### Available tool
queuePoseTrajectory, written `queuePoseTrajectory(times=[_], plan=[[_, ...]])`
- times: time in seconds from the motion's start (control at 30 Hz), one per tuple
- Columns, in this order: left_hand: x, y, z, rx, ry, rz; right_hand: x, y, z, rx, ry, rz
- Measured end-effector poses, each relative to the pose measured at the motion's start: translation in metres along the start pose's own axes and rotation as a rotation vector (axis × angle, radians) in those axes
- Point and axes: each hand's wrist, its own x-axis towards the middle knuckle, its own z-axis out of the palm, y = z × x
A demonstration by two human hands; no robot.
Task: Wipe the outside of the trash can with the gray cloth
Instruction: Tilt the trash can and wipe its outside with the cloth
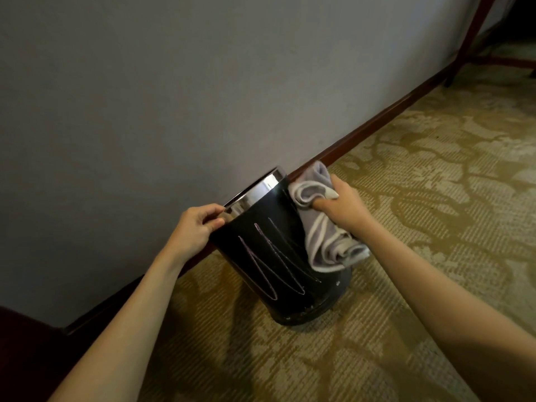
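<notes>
A black trash can with a shiny metal rim stands tilted on the carpet near the wall, its front marked with pale zigzag scribbles. My left hand grips the rim on the left side, thumb on the outside. My right hand holds a bunched gray cloth with white edging against the can's upper right side. Part of the cloth hangs down over the can's right flank.
A gray wall with a dark wooden baseboard runs diagonally behind the can. Patterned yellow-green carpet covers the floor to the right and front. A dark wooden furniture leg stands at the upper right; a dark object fills the lower left corner.
</notes>
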Motion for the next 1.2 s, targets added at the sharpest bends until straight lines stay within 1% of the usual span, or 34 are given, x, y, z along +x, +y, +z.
queuePoseTrajectory(times=[0.1,0.17,0.23,0.3,0.37,0.4,0.43,0.5,0.57,0.6,0.67,0.77,0.83,0.9,0.97,1.07,1.13,1.2], plan=[[0.0,0.003,0.003,0.009,-0.029,-0.001,0.003,-0.036,0.006,0.095,0.056,-0.121],[0.0,0.001,0.001,0.012,-0.023,0.009,-0.001,-0.037,0.009,0.108,0.031,-0.134],[0.001,-0.004,-0.001,0.027,-0.003,0.013,-0.006,-0.024,0.008,0.07,-0.032,-0.09],[0.001,-0.011,-0.006,0.046,0.035,-0.003,-0.011,-0.001,0.003,-0.107,-0.126,-0.026],[0.001,-0.019,-0.01,0.063,0.078,-0.021,-0.017,0.028,-0.005,-0.323,-0.263,0.1],[0.001,-0.021,-0.011,0.065,0.094,-0.027,-0.022,0.041,-0.01,-0.377,-0.33,0.175],[0.001,-0.022,-0.012,0.066,0.103,-0.03,-0.026,0.051,-0.013,-0.39,-0.387,0.227],[0.001,-0.019,-0.01,0.074,0.097,-0.026,-0.031,0.062,-0.016,-0.405,-0.427,0.246],[0.002,-0.011,-0.004,0.071,0.074,-0.01,-0.032,0.059,-0.017,-0.471,-0.375,0.192],[0.003,-0.007,-0.001,0.061,0.061,-0.005,-0.031,0.052,-0.016,-0.458,-0.314,0.143],[0.003,0.005,0.008,0.047,0.038,-0.002,-0.025,0.032,-0.014,-0.306,-0.183,0.033],[0.005,0.022,0.022,0.066,0.022,0.054,-0.015,-0.007,-0.01,-0.109,-0.022,-0.119],[0.006,0.03,0.029,0.095,0.017,0.067,-0.011,-0.023,-0.008,-0.017,0.038,-0.147],[0.008,0.032,0.031,0.116,0.039,0.054,-0.009,-0.022,-0.008,0.007,0.038,-0.133],[0.008,0.03,0.028,0.114,0.055,0.046,-0.011,-0.011,-0.009,-0.032,-0.021,-0.092],[0.009,0.02,0.018,0.107,0.085,0.016,-0.019,0.018,-0.013,-0.286,-0.185,-0.011],[0.009,0.011,0.01,0.112,0.111,-0.015,-0.025,0.041,-0.016,-0.394,-0.326,0.113],[0.008,0.006,0.005,0.104,0.118,-0.056,-0.031,0.058,-0.019,-0.421,-0.414,0.204]])
